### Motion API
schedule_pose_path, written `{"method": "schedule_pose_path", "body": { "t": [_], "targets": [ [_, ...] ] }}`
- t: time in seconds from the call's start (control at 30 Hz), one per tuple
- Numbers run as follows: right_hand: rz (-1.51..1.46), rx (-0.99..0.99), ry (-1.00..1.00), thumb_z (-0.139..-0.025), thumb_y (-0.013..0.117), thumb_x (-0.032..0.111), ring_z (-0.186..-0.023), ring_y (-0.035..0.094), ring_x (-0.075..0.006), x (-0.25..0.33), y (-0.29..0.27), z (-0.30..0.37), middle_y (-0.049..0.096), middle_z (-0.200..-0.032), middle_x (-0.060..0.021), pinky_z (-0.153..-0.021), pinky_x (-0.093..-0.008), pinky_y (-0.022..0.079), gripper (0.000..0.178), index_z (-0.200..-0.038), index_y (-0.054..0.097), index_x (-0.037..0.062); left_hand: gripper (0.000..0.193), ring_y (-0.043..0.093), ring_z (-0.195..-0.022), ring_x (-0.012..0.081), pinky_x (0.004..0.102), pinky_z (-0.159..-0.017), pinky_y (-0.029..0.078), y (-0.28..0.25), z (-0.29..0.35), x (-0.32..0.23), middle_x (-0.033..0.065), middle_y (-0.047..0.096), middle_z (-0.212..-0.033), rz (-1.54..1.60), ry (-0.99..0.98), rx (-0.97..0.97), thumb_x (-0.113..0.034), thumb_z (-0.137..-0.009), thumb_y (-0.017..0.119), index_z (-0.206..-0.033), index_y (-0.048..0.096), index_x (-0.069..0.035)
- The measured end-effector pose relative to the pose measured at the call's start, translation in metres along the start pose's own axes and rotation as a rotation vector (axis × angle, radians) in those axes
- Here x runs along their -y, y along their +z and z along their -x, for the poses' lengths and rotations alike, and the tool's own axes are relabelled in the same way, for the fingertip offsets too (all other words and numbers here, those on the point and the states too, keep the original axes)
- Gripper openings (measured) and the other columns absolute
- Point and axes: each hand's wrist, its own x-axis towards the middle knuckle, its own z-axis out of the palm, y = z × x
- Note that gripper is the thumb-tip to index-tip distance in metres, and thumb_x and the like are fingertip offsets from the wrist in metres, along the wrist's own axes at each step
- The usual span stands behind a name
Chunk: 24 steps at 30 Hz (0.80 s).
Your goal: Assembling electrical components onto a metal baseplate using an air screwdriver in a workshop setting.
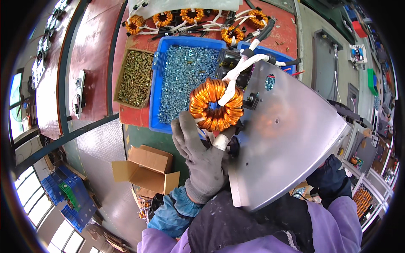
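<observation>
Orange copper-wire ring coil point(216, 123); grey-gloved left hand point(200, 158) at near side, fingers bent, grip unclear; right fingers hidden by silvery metal panel point(282, 139).

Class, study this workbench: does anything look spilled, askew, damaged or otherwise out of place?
Slightly: a few small brass-coloured pieces lie loose on the red table, just beyond the smaller blue bin. They look strayed because they sit outside any container. Nothing is plainly damaged.
</observation>
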Motion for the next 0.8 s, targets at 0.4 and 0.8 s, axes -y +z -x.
{"method": "schedule_pose_path", "body": {
  "t": [0.4,0.8],
  "targets": [
    [-0.036,0.034,0.147,-0.065,0.082,0.029,-0.098,0.068,-0.0304,0.034,-0.024,-0.019,0.069,-0.109,-0.0062,-0.084,-0.0388,0.055,0.053,-0.114,0.068,0.0136,0.033,0.030,-0.144,0.0419,0.0435,-0.114,0.030,-0.002,-0.006,-0.007,0.0287,0.017,-0.158,0.247,-0.077,-0.029,0.011,-0.083,0.061,-0.108,0.072,-0.008],
    [0.141,0.037,0.028,-0.066,0.080,0.028,-0.107,0.064,-0.0324,0.042,-0.030,-0.019,0.067,-0.117,-0.0063,-0.091,-0.0428,0.051,0.054,-0.117,0.068,0.0163,0.039,0.031,-0.142,0.0390,0.0441,-0.111,0.036,0.005,-0.009,-0.004,0.0211,0.017,-0.157,0.439,-0.054,-0.049,0.017,-0.083,0.059,-0.111,0.071,-0.009]
  ]
}}
